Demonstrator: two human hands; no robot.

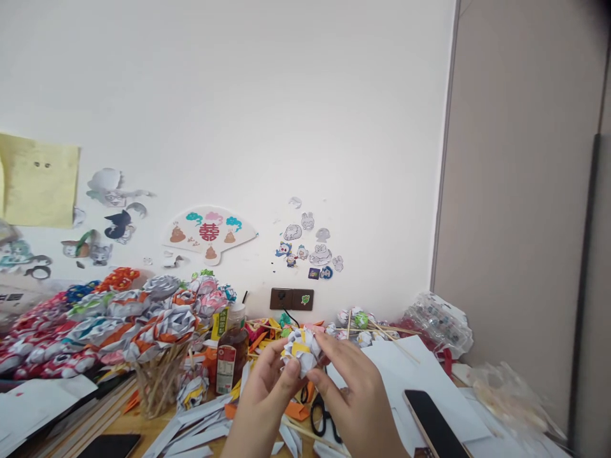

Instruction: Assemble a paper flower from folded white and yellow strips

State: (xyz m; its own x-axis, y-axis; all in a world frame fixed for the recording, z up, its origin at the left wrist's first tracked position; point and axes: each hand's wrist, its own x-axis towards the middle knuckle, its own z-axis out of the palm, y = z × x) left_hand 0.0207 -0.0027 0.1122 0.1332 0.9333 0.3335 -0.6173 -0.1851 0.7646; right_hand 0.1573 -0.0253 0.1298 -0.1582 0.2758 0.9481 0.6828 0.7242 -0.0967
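Observation:
A white and yellow folded paper flower (301, 351) is held up between my two hands above the table. My left hand (266, 391) grips it from the left, the thumb pressed on its lower front. From the right, my right hand (356, 388) closes on it with bent fingers and thumb. Below my hands lie black-handled scissors (319, 416), partly hidden by my right hand. White paper strips (198, 429) and orange paper pieces (296, 410) are scattered on the table around them.
At left, many paper flowers (167, 324) stand in a holder of sticks (160, 381). A brown bottle (231, 353) stands beside them. To the right are white sheets (424, 381), a phone (434, 423) and plastic bags (442, 324). Behind, a socket (292, 299) sits on the wall.

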